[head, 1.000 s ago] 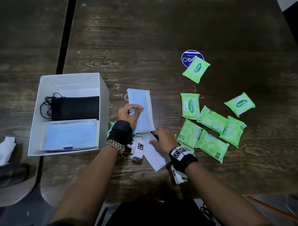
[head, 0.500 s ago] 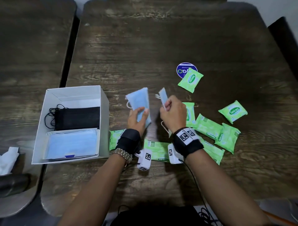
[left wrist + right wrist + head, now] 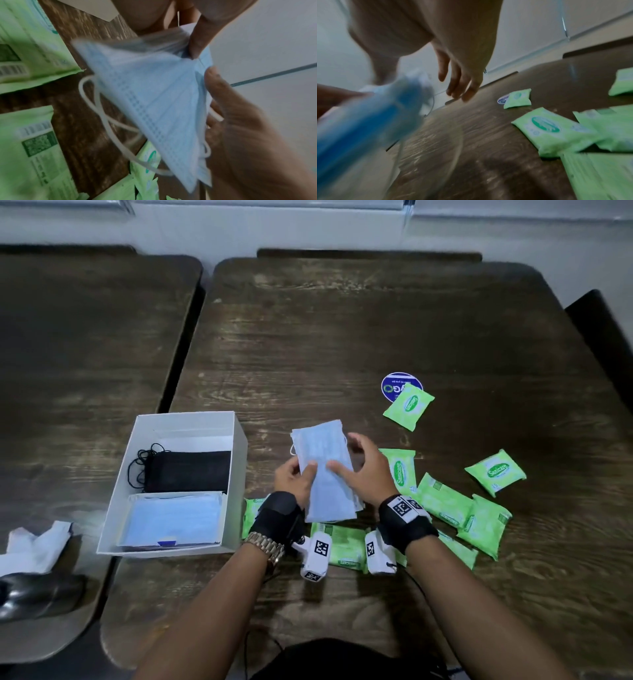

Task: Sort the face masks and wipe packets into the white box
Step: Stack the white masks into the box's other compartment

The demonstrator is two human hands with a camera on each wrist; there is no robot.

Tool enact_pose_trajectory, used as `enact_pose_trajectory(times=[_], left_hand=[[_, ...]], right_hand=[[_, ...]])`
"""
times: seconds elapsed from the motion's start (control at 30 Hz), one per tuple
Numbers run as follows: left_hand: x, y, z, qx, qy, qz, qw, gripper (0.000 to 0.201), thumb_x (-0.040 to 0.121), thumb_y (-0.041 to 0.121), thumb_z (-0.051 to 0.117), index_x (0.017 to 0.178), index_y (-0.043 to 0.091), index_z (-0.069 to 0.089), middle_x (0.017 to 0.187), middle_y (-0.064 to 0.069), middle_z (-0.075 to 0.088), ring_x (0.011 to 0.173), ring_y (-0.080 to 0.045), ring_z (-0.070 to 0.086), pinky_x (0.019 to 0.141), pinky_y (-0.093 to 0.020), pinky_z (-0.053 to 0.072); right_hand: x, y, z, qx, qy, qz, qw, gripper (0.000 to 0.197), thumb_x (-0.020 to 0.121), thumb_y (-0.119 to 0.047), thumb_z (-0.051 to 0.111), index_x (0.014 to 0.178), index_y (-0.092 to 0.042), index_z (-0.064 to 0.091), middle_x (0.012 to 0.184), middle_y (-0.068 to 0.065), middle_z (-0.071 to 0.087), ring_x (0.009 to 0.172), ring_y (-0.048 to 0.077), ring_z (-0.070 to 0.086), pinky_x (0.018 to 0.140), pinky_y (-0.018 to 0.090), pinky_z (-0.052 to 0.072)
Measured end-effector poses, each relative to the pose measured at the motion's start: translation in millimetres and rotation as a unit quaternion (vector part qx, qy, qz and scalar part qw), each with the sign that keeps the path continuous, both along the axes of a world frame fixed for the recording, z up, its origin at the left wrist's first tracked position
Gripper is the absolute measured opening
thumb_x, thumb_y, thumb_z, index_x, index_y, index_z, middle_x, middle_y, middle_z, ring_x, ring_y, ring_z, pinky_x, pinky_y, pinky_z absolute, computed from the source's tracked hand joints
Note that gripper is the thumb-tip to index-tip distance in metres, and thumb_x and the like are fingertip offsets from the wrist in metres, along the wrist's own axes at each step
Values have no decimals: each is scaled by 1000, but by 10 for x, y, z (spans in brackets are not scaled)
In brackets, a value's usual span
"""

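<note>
I hold a small stack of blue face masks [image 3: 325,460] upright above the table, just right of the white box [image 3: 239,460]. My left hand [image 3: 306,474] grips its lower left edge, thumb on the front. My right hand [image 3: 346,460] holds the right side, thumb pressed on the front. The left wrist view shows the blue masks [image 3: 154,101] with ear loops hanging, pinched by my left hand [image 3: 212,83]. In the blurred right wrist view, the masks [image 3: 368,108] sit by my right hand [image 3: 453,83]. The box holds black masks [image 3: 188,470] and blue masks [image 3: 171,520]. Several green wipe packets [image 3: 445,501] lie on the table.
More packets lie under my wrists [image 3: 342,546] and beside the box [image 3: 251,515]. One packet [image 3: 407,405] partly covers a round blue sticker [image 3: 394,385]. A second table [image 3: 85,337] stands left across a gap, with crumpled white material [image 3: 30,546] near its front corner.
Half a second ago each hand held its own mask, apart from the other. The hands have come together and the masks now form one stack held by both.
</note>
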State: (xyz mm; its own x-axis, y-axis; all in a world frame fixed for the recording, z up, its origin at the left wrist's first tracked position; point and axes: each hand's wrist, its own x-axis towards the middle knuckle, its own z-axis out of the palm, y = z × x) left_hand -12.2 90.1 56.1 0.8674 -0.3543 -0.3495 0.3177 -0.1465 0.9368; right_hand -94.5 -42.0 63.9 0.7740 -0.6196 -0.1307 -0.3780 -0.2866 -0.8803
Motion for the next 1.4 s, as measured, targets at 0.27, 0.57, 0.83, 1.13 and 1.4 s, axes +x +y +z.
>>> enact_pose_trajectory(times=[0.27,0.57,0.83,1.13,1.4], left_hand=[[54,23,200,-49,-29,-26,998,75,78,-5,74,136,15,31,108,5,60,93,-8,63,67,-16,54],[418,232,188,1,-13,-2,1000,31,66,11,86,84,25,65,90,-9,69,78,-25,64,75,-50,58],[627,588,140,118,-81,-144,979,58,77,15,80,127,10,52,114,-9,65,106,-26,62,93,-37,51],[989,1595,426,168,-238,-132,947,91,75,11,75,140,50,23,78,-30,48,68,-41,52,65,-51,54],[1343,2603,562,337,-218,-95,911,86,68,11,77,132,35,25,115,-8,52,95,-25,53,81,-33,45]], right_hand=[[-60,-49,150,137,13,171,976,45,85,-5,74,126,-13,56,118,1,69,105,15,67,87,27,55],[-152,-200,107,109,106,273,950,38,72,-18,88,104,-15,67,97,-7,74,85,6,69,74,25,55],[-98,-151,-107,164,-28,59,984,25,91,-8,70,115,-11,67,111,7,73,98,20,70,84,38,58],[516,606,79,87,-26,221,971,51,77,-13,79,119,-28,54,115,-9,61,91,11,64,76,32,58],[1344,1620,115,-21,77,403,912,62,86,-14,73,142,-16,47,144,11,50,130,27,47,104,28,38]])
